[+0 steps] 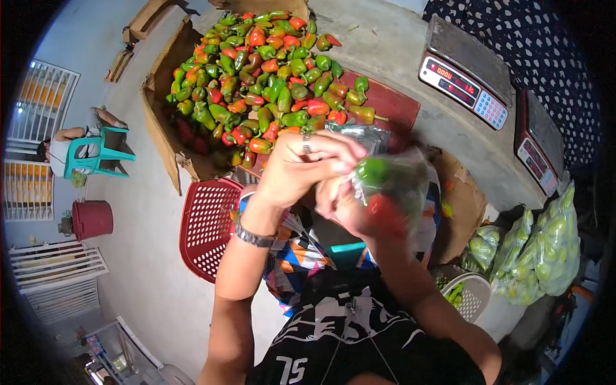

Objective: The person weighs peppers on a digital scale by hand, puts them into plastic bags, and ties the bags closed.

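A clear plastic bag [407, 183] holds a green pepper [372, 172] and a red pepper [384, 215], all partly blurred. My left hand [301, 167] has its fingers pinched on the bag's gathered edge. Just under it, my right hand [343, 202] is closed around the neck of the same bag, its fingers partly hidden. Behind the hands lies a large heap of red and green peppers [256, 83] in an open cardboard box [160, 106]. More clear plastic bags [362, 136] lie on the heap's near side, beyond my hands.
Two digital scales [465, 83] [536, 154] stand at the upper right. Bags of green produce [545, 250] and a pale basket [471, 295] are at the lower right. A red basket [205, 231] is left of my legs. Farther left, a person sits on a teal chair [112, 151] near a red bucket [93, 219].
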Tool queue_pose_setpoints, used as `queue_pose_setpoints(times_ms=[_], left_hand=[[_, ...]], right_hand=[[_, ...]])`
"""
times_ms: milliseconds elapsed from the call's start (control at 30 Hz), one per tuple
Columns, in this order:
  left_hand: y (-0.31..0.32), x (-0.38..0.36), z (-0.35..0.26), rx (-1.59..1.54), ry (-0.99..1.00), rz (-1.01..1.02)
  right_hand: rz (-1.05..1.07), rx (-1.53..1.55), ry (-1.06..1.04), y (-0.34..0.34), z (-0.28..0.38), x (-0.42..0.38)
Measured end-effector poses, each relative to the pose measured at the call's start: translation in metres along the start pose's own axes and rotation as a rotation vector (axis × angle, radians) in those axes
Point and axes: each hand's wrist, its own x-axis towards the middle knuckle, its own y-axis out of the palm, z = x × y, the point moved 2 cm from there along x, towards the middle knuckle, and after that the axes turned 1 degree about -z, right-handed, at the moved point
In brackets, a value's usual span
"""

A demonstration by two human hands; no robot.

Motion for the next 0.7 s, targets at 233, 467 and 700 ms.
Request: queue_pose_setpoints(times_ms=[233, 467, 700], left_hand=[[-0.050, -0.033, 0.036, -0.222, 0.011, 0.165], [-0.034, -0.041, 0.002, 0.090, -0.057, 0.233], [-0.046, -0.050, 0.026, 0.210, -0.190, -0.124]], right_hand=[[-0.056, 0.214, 0.468, -0.039, -0.030, -0.011], [0.108, -0.154, 0.339, -0.028, -0.009, 0.002], [-0.171, -0.501, 0.069, -0.025, 0.019, 0.008]])
